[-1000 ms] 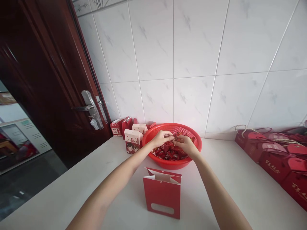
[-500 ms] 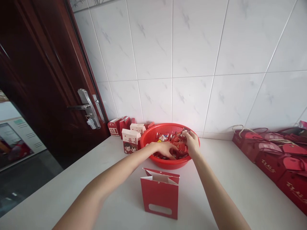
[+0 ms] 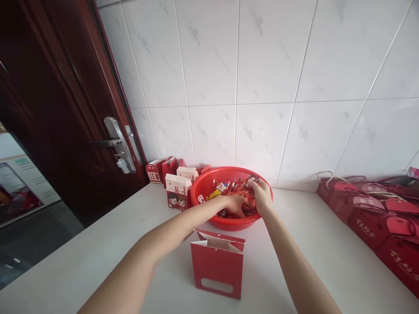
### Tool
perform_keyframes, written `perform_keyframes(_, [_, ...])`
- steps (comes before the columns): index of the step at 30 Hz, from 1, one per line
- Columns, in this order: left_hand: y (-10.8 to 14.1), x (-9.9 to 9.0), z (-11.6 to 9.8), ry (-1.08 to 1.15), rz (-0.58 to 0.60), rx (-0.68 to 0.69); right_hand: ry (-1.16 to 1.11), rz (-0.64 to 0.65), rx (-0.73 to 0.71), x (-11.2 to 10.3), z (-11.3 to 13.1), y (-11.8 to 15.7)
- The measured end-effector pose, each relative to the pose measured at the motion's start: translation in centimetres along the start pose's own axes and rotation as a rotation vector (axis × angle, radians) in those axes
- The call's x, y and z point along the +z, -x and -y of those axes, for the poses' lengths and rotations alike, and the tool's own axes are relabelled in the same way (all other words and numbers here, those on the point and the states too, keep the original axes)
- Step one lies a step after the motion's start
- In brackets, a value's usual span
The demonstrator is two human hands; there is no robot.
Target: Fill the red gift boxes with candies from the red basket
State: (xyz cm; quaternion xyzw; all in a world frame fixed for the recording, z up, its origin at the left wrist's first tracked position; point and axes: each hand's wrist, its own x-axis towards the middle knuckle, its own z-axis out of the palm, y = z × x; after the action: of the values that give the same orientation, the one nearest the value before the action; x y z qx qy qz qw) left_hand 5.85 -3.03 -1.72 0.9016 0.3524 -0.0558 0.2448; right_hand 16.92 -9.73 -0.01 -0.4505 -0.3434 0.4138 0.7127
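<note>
A red plastic basket (image 3: 204, 176) full of wrapped candies (image 3: 225, 187) stands by the wall, and both my hands are inside it. My left hand (image 3: 236, 205) rests on the candies near the front, thumb and fingers apart, fingertips partly hidden among the wrappers. At the basket's right side, my right hand (image 3: 262, 196) is closed, its fingers pinching a wrapped candy (image 3: 252, 179) with a dark and white wrapper. In front of the basket a red paper gift box (image 3: 218, 266) stands upright, its top open and a rounded window low on its face.
Left of the basket stand several small red and white gift boxes (image 3: 176, 192). A row of red boxes with cord handles (image 3: 369, 222) lines the right side of the white table (image 3: 137, 235). Behind are a tiled wall (image 3: 262, 65) and a dark wooden door (image 3: 59, 87).
My left hand has moved slightly right and deeper among the candies, uncovering a yellow-wrapped piece. My right hand stays almost in place. The view has shifted a little.
</note>
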Motion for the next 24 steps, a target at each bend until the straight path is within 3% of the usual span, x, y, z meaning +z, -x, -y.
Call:
perform_keyframes(9, [1.3,-0.5,-1.3,0.334,0.216,-0.053,0.011,0.006,-0.002,0.0,-0.1,0.1])
perform_keyframes(18, [0.3,-0.1,-1.1,0.655,0.302,-0.125,0.014,0.012,0.024,-0.2,-0.1,0.1])
perform_keyframes(22, [0.0,0.1,-0.7,0.578,0.351,-0.101,0.001,-0.001,0.014,-0.1,-0.1,0.1])
perform_keyframes(24, [0.0,0.3,-0.5,0.473,0.273,-0.056,0.0,-0.004,0.019,0.0,0.0,0.2])
